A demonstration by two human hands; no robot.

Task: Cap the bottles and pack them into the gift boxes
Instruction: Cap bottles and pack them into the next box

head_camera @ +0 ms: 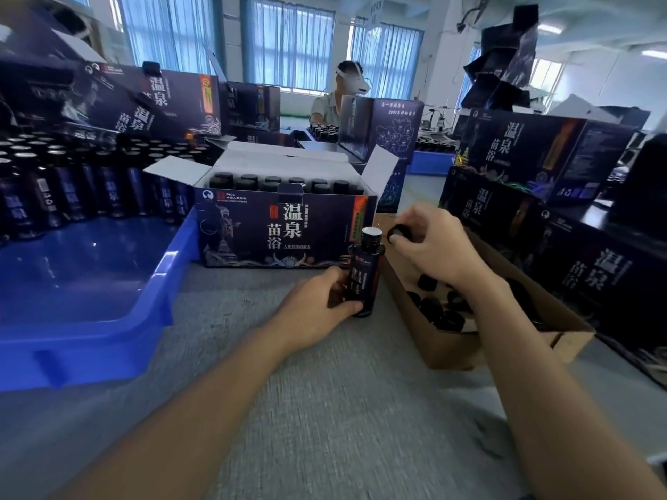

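Observation:
A dark bottle (364, 272) with a white sealed mouth stands upright on the grey table, and my left hand (317, 308) grips its lower body. Just right of the bottle's neck, my right hand (433, 247) pinches a black cap (397, 231) at about the height of the mouth. Behind the bottle stands an open dark gift box (274, 229) with printed white characters; several capped bottles (274, 184) fill it. A brown cardboard box (451, 341) of loose black caps (444, 312) lies under my right forearm.
A blue plastic bin (108, 290) at the left holds rows of uncapped dark bottles (72, 189) along its far side. Closed gift boxes (541, 153) are stacked at the right and back left. A person wearing a headset (343, 92) sits across the table.

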